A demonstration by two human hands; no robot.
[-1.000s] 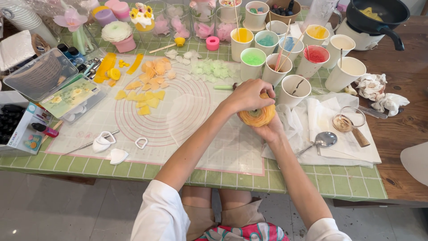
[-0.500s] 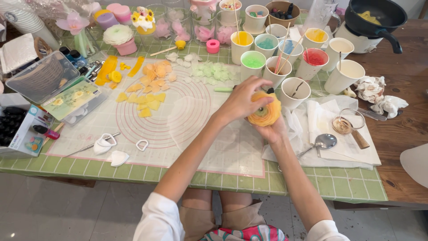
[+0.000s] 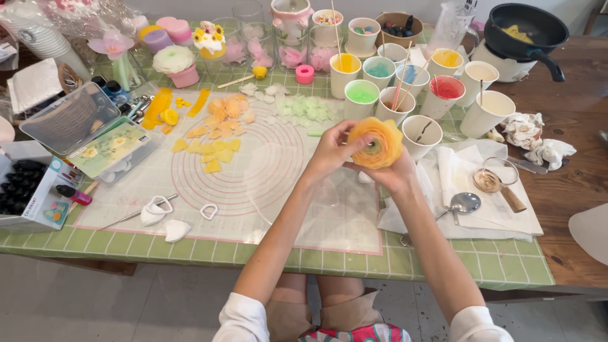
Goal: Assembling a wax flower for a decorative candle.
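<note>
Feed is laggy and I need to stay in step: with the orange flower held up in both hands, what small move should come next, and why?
Probably add another petal. The orange flower sits cupped in the right hand, while the left hand pinches its outer edge. Loose orange petals lie on the mat within the left hand's reach.

Layered flower (image 3: 375, 142), orange-yellow with a greenish centre, made of thin overlapping petals curled into a round rosette. It is held above the table, its open face turned toward the camera, over the right edge of the translucent mat (image 3: 253, 183).
</note>
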